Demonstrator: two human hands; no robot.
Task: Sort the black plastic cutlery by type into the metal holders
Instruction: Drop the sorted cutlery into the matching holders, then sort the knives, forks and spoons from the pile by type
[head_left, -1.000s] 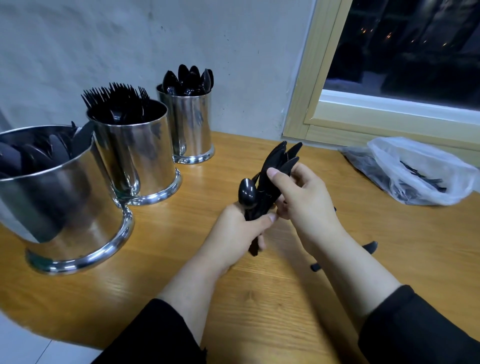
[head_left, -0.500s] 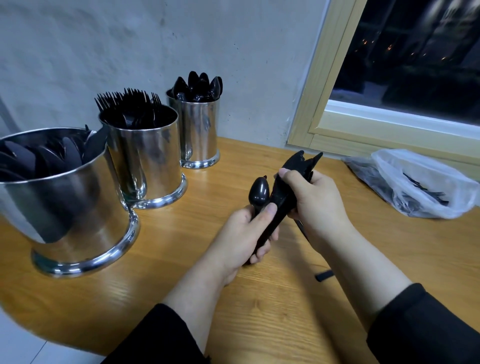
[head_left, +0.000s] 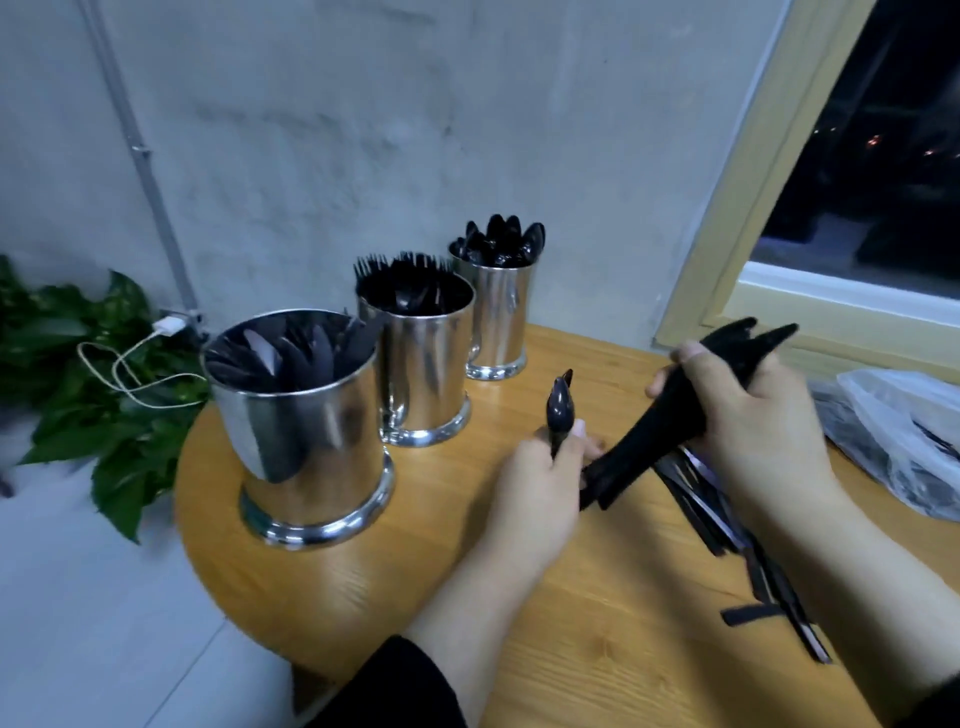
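Three shiny metal holders stand in a row on the round wooden table (head_left: 363, 582). The nearest holder (head_left: 306, 431) contains knives, the middle holder (head_left: 426, 364) has forks, and the far holder (head_left: 501, 317) is full of spoons. My left hand (head_left: 540, 483) is closed on a black spoon (head_left: 560, 410), bowl up, right of the middle holder. A bundle of black cutlery (head_left: 670, 410) is gripped in my right hand (head_left: 748, 415), tips pointing up-right. More loose black cutlery (head_left: 727, 519) lies on the table under my right forearm.
A clear plastic bag (head_left: 898, 431) holding more cutlery lies at the table's right edge by the wooden window frame (head_left: 737, 208). Left of the table, a green plant (head_left: 104, 374) and a white charger cable (head_left: 130, 369) sit against the grey wall.
My hands have separated: the left hand has pulled the spoon out of the bundle and moved it left. The view has swung left and up, showing the plant.
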